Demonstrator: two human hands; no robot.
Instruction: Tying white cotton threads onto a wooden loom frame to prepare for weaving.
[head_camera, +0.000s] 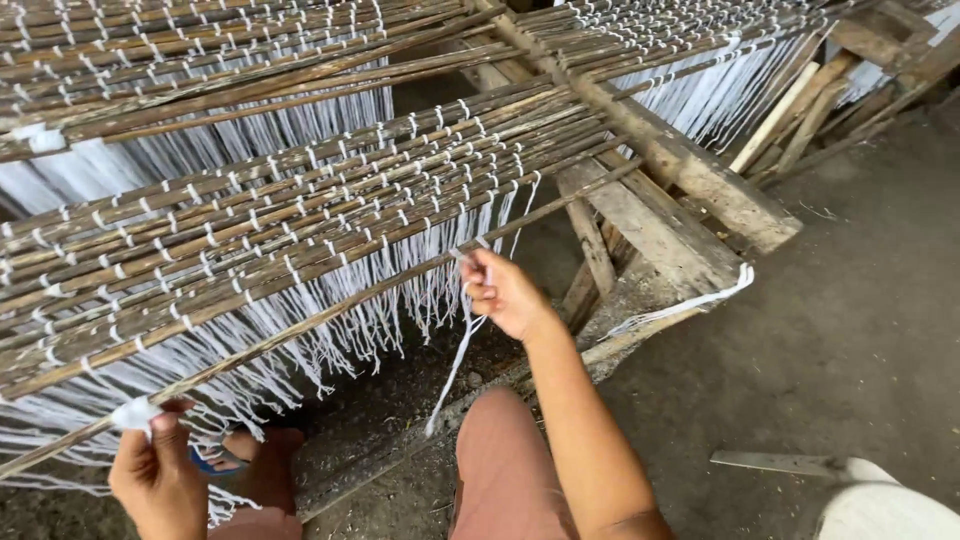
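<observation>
Head view, right hand (505, 292) pinching white strip (455, 365) hanging below it, left hand (158, 475) gripping white wad (133, 413) at stick (330, 315).

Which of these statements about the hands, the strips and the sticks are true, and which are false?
1. The right hand pinches a white strip that hangs down. True.
2. The left hand is empty. False: it holds a white wad against a thin stick.
3. White strips hang below the rows of sticks. True.
4. The two hands touch each other. False: they are far apart, at the two ends of the thin stick's near part.
5. A loose strip lies over the wooden frame on the right. True.
</observation>
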